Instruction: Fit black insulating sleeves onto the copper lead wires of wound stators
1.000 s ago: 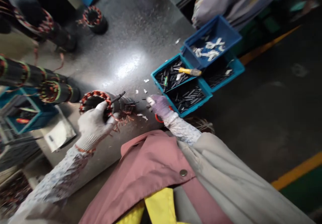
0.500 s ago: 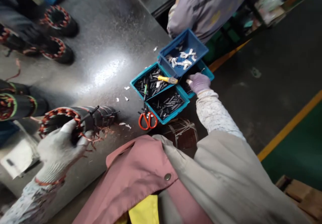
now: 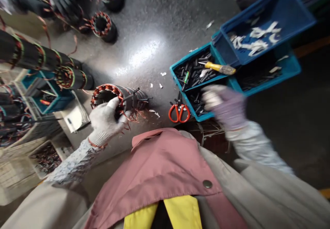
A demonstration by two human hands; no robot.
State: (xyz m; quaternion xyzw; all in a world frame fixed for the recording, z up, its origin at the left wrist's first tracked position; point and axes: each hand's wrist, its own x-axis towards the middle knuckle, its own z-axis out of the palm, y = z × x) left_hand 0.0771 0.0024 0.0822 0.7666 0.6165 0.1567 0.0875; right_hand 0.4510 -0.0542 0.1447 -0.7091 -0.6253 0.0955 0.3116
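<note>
My left hand [image 3: 107, 119], in a white knit glove, grips the near rim of a motor stator [image 3: 126, 96], thumb inside the bore and fingers outside. The stator lies on its side with copper windings, orange-and-white end turns, black sleeves and loose wire ends. My right hand [image 3: 228, 105], in a white and purple glove, is over the near teal bin [image 3: 201, 117] of short black sleeves. Its fingers are curled in and blurred; what they hold, if anything, cannot be made out. Beside that bin lie red-handled scissors [image 3: 179, 112].
A yellow-handled screwdriver [image 3: 220, 67] lies across a second sleeve bin [image 3: 172, 71]. Above it sits a blue bin [image 3: 296, 19] with white scraps. Stators [image 3: 74, 78] stand at left, by a teal box [image 3: 48, 110]. A co-worker's dark-gloved hand [image 3: 64, 6] works at upper left.
My right hand has left the far-right bin and moved over to the near sleeve bin. My left hand keeps its grip on the stator. The view has swung left.
</note>
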